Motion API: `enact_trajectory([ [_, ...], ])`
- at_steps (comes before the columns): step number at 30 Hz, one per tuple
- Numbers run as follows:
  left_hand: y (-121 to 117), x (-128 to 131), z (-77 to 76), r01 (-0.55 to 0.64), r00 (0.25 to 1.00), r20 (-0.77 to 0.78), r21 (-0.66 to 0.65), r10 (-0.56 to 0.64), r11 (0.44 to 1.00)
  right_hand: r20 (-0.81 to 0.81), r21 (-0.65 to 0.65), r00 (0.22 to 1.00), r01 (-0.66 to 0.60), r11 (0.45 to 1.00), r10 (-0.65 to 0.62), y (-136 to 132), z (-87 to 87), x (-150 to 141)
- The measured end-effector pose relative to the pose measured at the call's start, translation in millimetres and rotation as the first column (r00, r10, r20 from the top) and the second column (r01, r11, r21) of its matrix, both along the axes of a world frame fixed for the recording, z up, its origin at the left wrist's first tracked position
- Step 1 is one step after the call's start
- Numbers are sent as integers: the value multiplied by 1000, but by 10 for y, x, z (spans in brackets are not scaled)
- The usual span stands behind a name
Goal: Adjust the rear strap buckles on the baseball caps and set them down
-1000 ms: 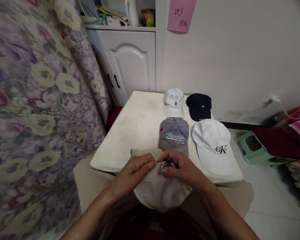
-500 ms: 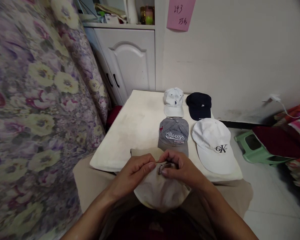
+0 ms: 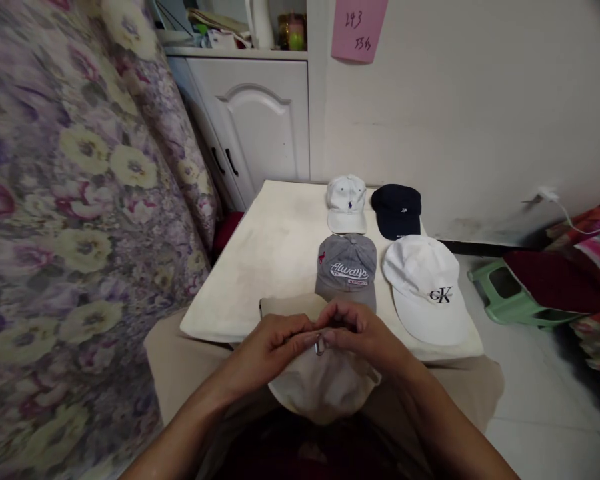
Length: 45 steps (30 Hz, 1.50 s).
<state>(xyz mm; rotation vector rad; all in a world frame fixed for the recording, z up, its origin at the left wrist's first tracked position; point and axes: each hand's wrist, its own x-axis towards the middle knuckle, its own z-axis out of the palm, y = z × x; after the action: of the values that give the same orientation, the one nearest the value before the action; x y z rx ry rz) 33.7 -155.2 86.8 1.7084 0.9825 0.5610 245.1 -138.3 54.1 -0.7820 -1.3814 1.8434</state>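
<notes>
A beige cap (image 3: pixel 320 390) lies upside down over my lap at the near edge of the table. My left hand (image 3: pixel 275 343) and my right hand (image 3: pixel 363 337) meet above it, both pinching its back strap, with a small metal buckle (image 3: pixel 319 345) showing between the fingertips. Just beyond my hands sits a grey cap (image 3: pixel 347 270) with white lettering.
On the cream-covered table (image 3: pixel 265 260) also lie a white cap with black letters (image 3: pixel 425 287), a small white cap (image 3: pixel 347 203) and a navy cap (image 3: pixel 397 210). A flowered sofa (image 3: pixel 70 213) fills the left. A green stool (image 3: pixel 510 297) stands at right, a white cabinet (image 3: pixel 260 120) behind.
My two hands have drawn closer together on the strap, so less of the buckle shows. The caps on the table have not moved.
</notes>
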Motion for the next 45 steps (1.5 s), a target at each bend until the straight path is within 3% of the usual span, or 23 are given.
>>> enact_trajectory([
  [4,-8,13,-3,-69,998,2,20,69,997,74,151,994,73,986,-85,-35,38,-18],
  [9,-15,14,1,-148,989,18,51,147,988,145,425,972,109,899,-186,-55,71,6],
  [15,-32,34,-42,-230,971,82,49,225,972,56,539,986,105,836,-160,-15,53,6],
  [18,-31,33,-60,-267,960,98,41,262,963,40,522,992,85,849,-123,-2,76,8],
  [22,-20,28,-44,-263,962,81,18,261,965,72,367,992,66,928,-99,16,102,19],
  [28,-34,68,-48,-266,964,47,121,262,956,54,190,997,40,981,-51,52,88,-27],
  [36,-48,104,-76,-284,959,59,147,278,948,24,120,1000,17,993,-20,77,85,-28],
  [41,-34,84,-48,-236,972,44,148,232,960,61,218,995,66,974,-81,119,99,-30],
  [45,-14,80,-51,-236,970,75,98,229,967,76,209,993,71,975,-88,142,108,-29],
])
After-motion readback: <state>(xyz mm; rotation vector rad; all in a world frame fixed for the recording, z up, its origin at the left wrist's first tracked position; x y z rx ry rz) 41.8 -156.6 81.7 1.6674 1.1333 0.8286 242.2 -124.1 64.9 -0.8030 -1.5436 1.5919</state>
